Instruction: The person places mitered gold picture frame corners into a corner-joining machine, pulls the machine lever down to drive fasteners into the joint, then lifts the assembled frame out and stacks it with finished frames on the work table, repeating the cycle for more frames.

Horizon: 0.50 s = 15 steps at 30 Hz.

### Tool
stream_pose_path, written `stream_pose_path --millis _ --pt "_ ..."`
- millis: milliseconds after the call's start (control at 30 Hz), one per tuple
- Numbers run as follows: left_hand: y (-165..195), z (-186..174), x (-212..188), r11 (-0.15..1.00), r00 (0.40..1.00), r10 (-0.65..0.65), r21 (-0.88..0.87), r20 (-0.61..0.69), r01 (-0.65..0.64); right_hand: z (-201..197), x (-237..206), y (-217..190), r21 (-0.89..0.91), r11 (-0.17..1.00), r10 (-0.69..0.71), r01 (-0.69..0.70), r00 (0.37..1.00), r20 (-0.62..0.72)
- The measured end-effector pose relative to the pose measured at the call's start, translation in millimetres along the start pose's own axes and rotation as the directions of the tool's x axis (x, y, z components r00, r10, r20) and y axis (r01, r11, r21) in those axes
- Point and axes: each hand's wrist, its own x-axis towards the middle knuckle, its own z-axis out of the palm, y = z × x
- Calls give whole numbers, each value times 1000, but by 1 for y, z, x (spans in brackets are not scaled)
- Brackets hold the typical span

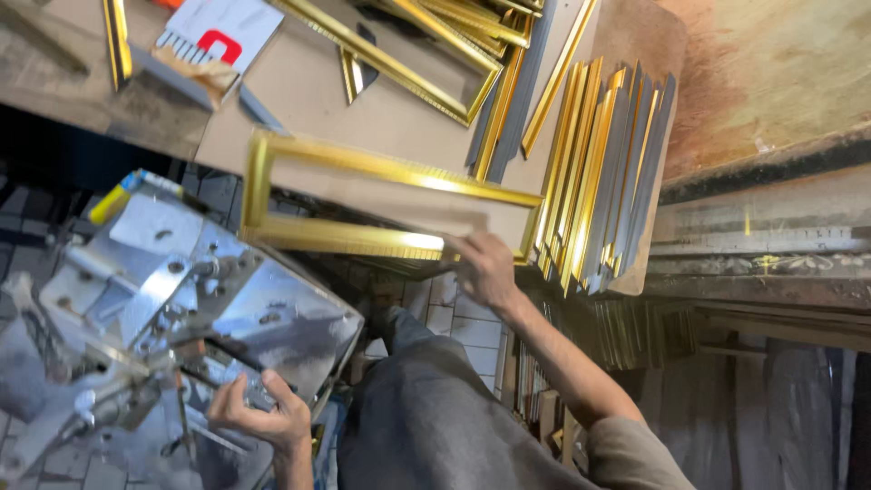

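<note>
The gold frame lies flat at the edge of the brown work table, and part of it sticks out past the edge, over the floor. It is a long rectangle with shiny gold sides and nothing in the middle. My right hand is on its near right corner. My fingers are curled over the gold bar there and my thumb is under it, so I am holding the frame by that corner. My grip is closed on the bar, not loose.

My left hand is down low, on the big silver metal machine that stands beside my knee. My fingers are bent around a dark bar at the front of the machine. The hand is closed on it, with the thumb on one side and the fingers on the other.

Just to the right of the frame is a tidy stack of gold and grey frame strips, standing on their edges. They are near my right hand but do not touch it. Behind the frame, more gold strips lie in a loose heap. A white card with a red shape lies at the far left of the table. My grey trousers fill the bottom.
</note>
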Motion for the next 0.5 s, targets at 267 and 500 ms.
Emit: stream_pose_path --millis 267,500 --pt "-17 55 -9 954 942 -174 285 288 89 35 177 106 -76 990 113 -120 989 -98" --pt "-22 64 -7 920 966 -179 380 185 98 101 238 150 -198 980 41 -32 998 39"
